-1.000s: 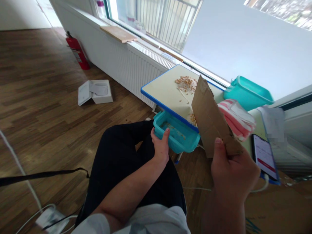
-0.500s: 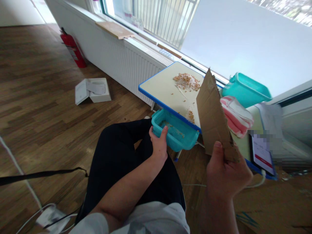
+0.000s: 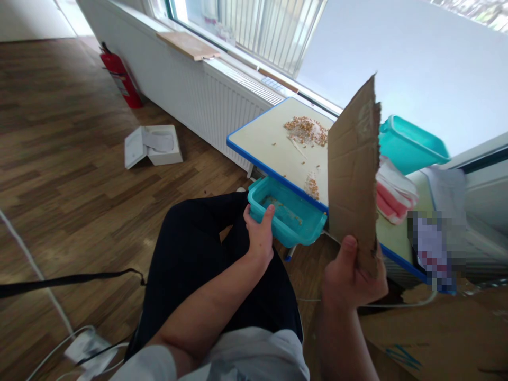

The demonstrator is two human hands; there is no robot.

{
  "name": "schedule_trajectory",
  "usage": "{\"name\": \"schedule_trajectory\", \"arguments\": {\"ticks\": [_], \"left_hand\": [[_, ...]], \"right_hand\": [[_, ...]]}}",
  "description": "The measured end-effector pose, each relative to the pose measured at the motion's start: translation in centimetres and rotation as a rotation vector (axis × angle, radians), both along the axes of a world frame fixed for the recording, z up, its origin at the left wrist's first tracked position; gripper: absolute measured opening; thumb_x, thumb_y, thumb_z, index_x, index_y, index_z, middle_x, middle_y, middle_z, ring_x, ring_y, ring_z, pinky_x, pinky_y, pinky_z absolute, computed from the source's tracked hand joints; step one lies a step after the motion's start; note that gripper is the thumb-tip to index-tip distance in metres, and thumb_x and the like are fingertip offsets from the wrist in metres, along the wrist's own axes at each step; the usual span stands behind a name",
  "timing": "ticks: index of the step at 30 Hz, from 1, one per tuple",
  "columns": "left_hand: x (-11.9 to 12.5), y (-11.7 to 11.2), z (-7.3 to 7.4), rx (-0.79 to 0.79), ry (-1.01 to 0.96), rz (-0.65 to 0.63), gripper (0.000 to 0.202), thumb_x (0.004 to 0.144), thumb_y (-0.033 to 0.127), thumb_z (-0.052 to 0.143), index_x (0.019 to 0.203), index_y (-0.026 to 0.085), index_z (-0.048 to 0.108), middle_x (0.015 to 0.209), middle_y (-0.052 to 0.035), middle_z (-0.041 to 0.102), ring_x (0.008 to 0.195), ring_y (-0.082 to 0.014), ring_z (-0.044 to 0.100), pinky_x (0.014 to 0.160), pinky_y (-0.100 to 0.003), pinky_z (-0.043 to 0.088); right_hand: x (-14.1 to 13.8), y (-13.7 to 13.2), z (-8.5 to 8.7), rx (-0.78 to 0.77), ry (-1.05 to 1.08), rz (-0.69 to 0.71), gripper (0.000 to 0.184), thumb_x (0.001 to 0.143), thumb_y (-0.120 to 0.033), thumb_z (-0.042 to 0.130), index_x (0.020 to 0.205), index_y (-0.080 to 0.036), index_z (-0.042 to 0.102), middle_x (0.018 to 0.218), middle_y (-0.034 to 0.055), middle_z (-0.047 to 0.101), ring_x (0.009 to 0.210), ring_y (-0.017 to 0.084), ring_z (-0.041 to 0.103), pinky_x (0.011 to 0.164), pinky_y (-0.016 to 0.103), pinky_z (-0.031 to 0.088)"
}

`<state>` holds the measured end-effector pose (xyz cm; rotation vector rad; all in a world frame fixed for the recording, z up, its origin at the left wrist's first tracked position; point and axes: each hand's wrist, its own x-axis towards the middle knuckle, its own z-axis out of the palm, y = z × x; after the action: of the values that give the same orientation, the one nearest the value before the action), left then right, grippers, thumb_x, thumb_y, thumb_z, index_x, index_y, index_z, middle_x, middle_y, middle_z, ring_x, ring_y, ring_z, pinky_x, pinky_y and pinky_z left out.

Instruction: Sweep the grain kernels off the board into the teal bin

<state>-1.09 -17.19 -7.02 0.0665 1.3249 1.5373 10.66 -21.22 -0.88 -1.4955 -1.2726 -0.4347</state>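
Observation:
My left hand (image 3: pixel 260 230) grips the near rim of a turquoise plastic tub (image 3: pixel 286 233), thumb over the edge. The tub sits just under the front edge of a cream table (image 3: pixel 257 135) with blue edging, and some small bits lie on its bottom. In my right hand (image 3: pixel 355 280) is a piece of brown cardboard (image 3: pixel 351 174), held upright by its lower end. Left of the cardboard, a pile of orange-brown kernels mixed with white grains (image 3: pixel 305 131) lies on the tabletop. A smaller heap of kernels (image 3: pixel 312 186) is near the front edge, above the tub.
Behind the cardboard are a second turquoise container (image 3: pixel 416 140) and a pink-and-white cloth (image 3: pixel 397 193). A blurred-out device (image 3: pixel 432 248) lies at the table's right end. On the floor are an opened white box (image 3: pixel 162 151) and a red fire extinguisher (image 3: pixel 121 76).
The cardboard has turned more upright, and its top has moved up and to the right. My right hand has shifted slightly left and down. My left hand and the tub stay nearly still.

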Motion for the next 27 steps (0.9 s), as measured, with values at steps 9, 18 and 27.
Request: {"name": "schedule_trajectory", "arguments": {"ticks": [9, 18, 27], "left_hand": [[0.0, 0.2, 0.0, 0.002, 0.004, 0.013, 0.081, 0.073, 0.054, 0.078, 0.141, 0.032, 0.039, 0.143, -0.0107, 0.052, 0.126, -0.0269, 0.056, 0.102, -0.042, 0.052], [0.1, 0.2, -0.2, 0.024, -0.021, 0.001, 0.084, 0.073, 0.055, 0.078, 0.143, 0.032, 0.036, 0.143, -0.0115, 0.052, 0.126, -0.0273, 0.057, 0.101, -0.041, 0.052], [0.0, 0.2, 0.0, 0.011, -0.036, 0.002, 0.083, 0.075, 0.053, 0.077, 0.143, 0.031, 0.036, 0.141, -0.0119, 0.053, 0.124, -0.0277, 0.058, 0.099, -0.041, 0.052]], "right_hand": [[0.1, 2.1, -2.3, 0.150, 0.088, -0.094, 0.046, 0.085, -0.052, 0.062, 0.096, -0.009, 0.073, 0.085, 0.0182, 0.075, 0.077, 0.031, 0.073, 0.069, 0.043, 0.058], [0.6, 3.3, -5.9, 0.226, 0.129, -0.038, 0.039, 0.086, -0.048, 0.063, 0.101, -0.013, 0.071, 0.092, 0.0182, 0.074, 0.083, 0.031, 0.073, 0.071, 0.044, 0.060], [0.9, 2.6, -6.2, 0.236, 0.091, -0.041, 0.036, 0.087, -0.045, 0.062, 0.108, -0.016, 0.067, 0.106, 0.0218, 0.072, 0.098, 0.035, 0.072, 0.079, 0.047, 0.060]]}}
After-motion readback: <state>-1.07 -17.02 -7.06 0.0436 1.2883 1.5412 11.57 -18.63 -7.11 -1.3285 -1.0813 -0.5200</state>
